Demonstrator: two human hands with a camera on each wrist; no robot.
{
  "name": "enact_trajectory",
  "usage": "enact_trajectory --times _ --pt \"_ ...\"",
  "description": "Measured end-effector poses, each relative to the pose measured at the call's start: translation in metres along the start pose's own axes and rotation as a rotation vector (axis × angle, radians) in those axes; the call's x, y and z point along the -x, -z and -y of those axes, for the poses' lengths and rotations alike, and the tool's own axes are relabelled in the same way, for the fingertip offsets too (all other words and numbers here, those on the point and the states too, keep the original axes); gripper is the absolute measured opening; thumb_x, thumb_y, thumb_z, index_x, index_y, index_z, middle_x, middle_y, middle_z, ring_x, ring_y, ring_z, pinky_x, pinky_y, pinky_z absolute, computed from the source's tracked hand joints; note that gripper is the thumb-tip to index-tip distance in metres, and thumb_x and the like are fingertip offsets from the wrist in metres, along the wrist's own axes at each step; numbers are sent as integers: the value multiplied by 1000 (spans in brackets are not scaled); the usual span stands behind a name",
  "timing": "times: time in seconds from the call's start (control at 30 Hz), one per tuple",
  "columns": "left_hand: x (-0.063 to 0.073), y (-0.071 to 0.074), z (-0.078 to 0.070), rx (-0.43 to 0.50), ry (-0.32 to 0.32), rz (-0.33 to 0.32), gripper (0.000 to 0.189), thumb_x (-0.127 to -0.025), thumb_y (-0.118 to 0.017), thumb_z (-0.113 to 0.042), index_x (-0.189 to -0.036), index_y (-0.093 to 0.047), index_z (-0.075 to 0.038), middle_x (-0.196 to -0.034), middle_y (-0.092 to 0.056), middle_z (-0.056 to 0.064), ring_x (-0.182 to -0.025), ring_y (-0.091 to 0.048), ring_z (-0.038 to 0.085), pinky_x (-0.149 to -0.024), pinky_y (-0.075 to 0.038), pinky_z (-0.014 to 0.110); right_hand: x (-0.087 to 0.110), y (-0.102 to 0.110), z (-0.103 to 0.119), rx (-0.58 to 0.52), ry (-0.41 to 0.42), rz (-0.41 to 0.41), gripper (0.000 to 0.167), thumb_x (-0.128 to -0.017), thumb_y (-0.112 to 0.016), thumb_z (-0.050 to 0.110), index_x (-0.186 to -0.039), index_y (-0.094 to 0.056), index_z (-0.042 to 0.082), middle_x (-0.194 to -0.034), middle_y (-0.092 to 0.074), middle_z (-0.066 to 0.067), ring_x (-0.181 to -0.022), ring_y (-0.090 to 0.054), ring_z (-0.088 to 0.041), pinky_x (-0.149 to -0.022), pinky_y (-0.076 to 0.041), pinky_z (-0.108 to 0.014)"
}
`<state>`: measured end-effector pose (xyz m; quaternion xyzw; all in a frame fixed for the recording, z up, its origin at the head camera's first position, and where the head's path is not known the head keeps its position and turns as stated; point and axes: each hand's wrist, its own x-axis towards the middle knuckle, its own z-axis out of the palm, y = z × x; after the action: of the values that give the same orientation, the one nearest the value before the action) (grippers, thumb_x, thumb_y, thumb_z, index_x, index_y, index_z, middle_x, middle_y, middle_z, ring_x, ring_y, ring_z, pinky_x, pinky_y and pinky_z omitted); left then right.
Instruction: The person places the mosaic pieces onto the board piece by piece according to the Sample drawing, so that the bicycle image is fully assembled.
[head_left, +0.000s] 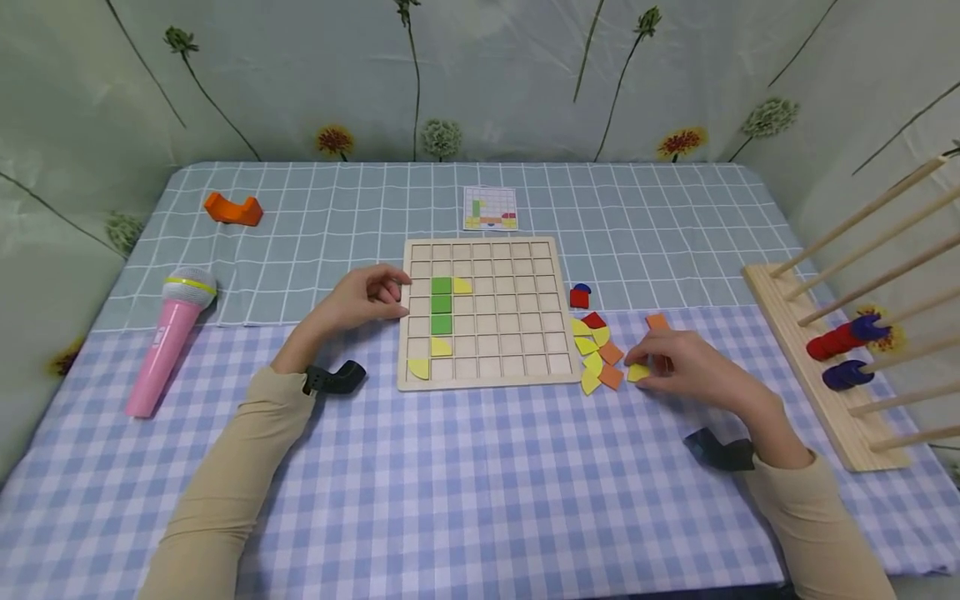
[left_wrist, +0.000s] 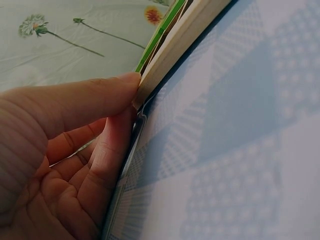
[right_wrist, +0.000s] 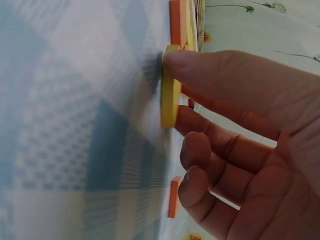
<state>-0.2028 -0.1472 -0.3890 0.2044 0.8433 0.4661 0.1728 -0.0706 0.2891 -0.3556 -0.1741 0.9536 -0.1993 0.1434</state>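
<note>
My right grip (head_left: 686, 367) pinches a yellow piece (head_left: 637, 373) out from the near right corner of the board (head_left: 501, 323), beside loose orange pieces (head_left: 610, 378). My left grip (head_left: 362, 296), thumb and forefinger apart, touches its left edge. This looks like picking up; next calls for lifting clear, then matching the card (head_left: 490, 208) beyond the far edge.

Cloth-covered table (head_left: 465, 483): blue-and-white gingham (head_left: 390, 533) up front, grey-blue gridded covering (head_left: 337, 217) behind! Pink microphone (head_left: 167, 350) at left, orange block (head_left: 234, 213) beyond; wooden grid board (head_left: 506, 321) mid-table, pattern card (head_left: 489, 208) behind; loose coloured tiles (head_left: 591, 363) alongside; wooden peg rack (head_left: 797, 342) far right.
</note>
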Motion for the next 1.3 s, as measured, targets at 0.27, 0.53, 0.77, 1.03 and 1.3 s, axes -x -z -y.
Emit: enact_trajectory --times 0.27,0.53,0.77,1.03,1.3 --pt "4 2 0 5 12 -10 49 -79 -72 -6 -122 -52 6 -93 -56 13 -70 -52 -1 -64 -46 13 -5 -5 -2 27 52 -59 19 -74 -76 10 -92 -71 11 -75 -58 5 -68 -45 -6 -60 -40 -18" --pt "3 2 3 -3 17 -17 45 -79 -72 -5 -120 -54 4 -92 -55 12 -71 -52 0 -65 -46 12 -5 -9 0 39 40 -85 19 -74 -77 11 -92 -71 10 -74 -60 5 -66 -45 -6 -59 -42 -17" --pt "-1 2 3 -8 35 4 46 -79 -73 -7 -120 -55 1 -94 -55 12 -73 -52 2 -66 -46 12 -1 -14 0 17 6 -94 20 -73 -77 11 -93 -71 9 -71 -58 5 -65 -46 -7 -59 -43 -17" --pt "-1 1 2 -2 36 2 47 -79 -73 -6 -121 -54 1 -95 -55 11 -73 -53 3 -67 -46 13 -1 -12 -3 19 3 -114 20 -73 -76 10 -93 -71 9 -74 -61 4 -67 -46 -7 -59 -43 -17" --pt "-1 0 1 -11 12 3 46 -78 -73 -6 -120 -55 2 -93 -55 12 -73 -53 2 -67 -47 12 -1 -10 -5 23 41 -162 20 -72 -77 7 -91 -70 9 -74 -60 4 -66 -46 -4 -58 -43 -17"
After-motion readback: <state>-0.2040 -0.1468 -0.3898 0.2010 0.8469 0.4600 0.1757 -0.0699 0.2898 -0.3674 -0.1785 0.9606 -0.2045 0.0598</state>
